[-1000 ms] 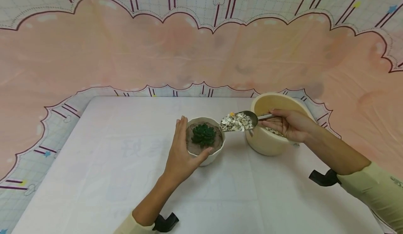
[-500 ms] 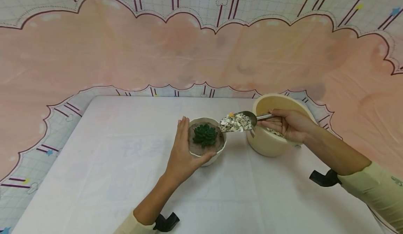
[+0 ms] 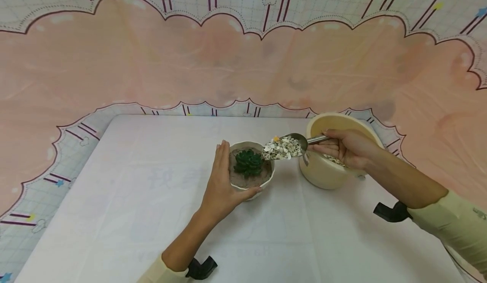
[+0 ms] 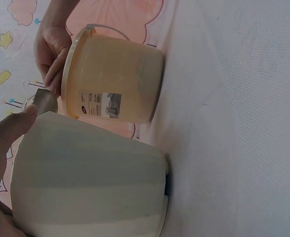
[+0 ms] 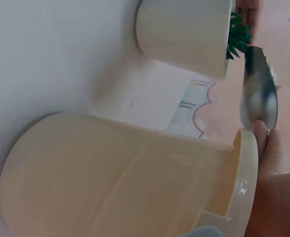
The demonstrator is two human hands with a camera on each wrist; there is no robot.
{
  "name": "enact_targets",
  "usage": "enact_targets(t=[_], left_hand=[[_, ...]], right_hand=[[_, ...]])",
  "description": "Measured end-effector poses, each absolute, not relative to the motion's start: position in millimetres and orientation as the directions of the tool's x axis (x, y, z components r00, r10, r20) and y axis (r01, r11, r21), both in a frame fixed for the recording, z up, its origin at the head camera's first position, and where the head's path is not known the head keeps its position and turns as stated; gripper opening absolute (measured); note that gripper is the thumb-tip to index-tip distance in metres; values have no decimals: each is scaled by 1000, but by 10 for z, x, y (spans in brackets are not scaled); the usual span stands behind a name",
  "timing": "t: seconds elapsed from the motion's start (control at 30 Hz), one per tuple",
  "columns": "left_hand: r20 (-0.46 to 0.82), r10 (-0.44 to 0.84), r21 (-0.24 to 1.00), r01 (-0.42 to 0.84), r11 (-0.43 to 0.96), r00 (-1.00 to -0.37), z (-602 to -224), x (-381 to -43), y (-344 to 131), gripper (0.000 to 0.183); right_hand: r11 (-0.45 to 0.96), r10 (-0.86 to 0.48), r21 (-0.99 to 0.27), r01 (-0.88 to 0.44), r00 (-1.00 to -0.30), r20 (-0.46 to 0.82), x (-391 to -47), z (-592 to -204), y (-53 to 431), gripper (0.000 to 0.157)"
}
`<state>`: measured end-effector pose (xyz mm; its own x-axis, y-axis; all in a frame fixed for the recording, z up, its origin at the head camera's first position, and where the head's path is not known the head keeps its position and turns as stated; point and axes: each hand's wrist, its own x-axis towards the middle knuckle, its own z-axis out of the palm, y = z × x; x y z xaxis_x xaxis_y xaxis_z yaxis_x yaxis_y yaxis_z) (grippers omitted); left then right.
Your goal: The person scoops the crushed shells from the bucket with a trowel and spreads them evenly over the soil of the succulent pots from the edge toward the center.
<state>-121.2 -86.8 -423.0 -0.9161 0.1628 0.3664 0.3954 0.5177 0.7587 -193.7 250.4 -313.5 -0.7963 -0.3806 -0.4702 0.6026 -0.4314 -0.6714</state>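
Note:
A white faceted flowerpot [image 4: 90,177] stands on the table, filled with brownish-grey soil around a green succulent [image 3: 248,163]. My left hand [image 3: 222,194] holds the pot, fingers along its left side and thumb at the near rim. In my right hand [image 3: 351,147] is a metal scoop [image 5: 259,94], gripped by its handle. Pale gravel chips [image 3: 282,148], one of them orange, are heaped in the scoop. Its tip reaches over the pot's right rim, close beside the succulent. The right hand is just above the mouth of a cream bucket [image 3: 323,177].
More gravel [image 3: 335,160] shows inside the bucket, partly hidden by the right hand. The bucket has a handle [image 4: 107,29] and a printed label [image 4: 101,104]. A white cloth covers the table [image 3: 152,215]. Behind it hangs a patterned pink curtain [image 3: 171,63].
The filled scoop has shifted slightly left, its tip now farther over the pot's rim. The left hand stays on the pot.

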Motion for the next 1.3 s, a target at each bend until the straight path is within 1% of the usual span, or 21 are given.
enact_targets(t=[0.2, 0.8, 1.1, 1.3], left_hand=[[373, 166, 754, 403, 519, -913, -4214, -1207, -867, 135], [349, 173, 748, 385, 541, -921, -4211, -1198, -855, 136], [350, 162, 747, 379, 546, -923, -4222, -1196, -848, 137], [401, 163, 725, 421, 546, -902, -4240, -1201, -851, 137]], right_hand=[[-384, -360, -708, 592, -803, -475, -1949, -3105, 2482, 30], [-270, -317, -779, 566, -816, -483, -1946, -3068, 2445, 34], [-278, -330, -772, 572, -812, -482, -1956, -3079, 2424, 34], [-268, -332, -781, 564, -815, -475, -1959, -3075, 2414, 34]])
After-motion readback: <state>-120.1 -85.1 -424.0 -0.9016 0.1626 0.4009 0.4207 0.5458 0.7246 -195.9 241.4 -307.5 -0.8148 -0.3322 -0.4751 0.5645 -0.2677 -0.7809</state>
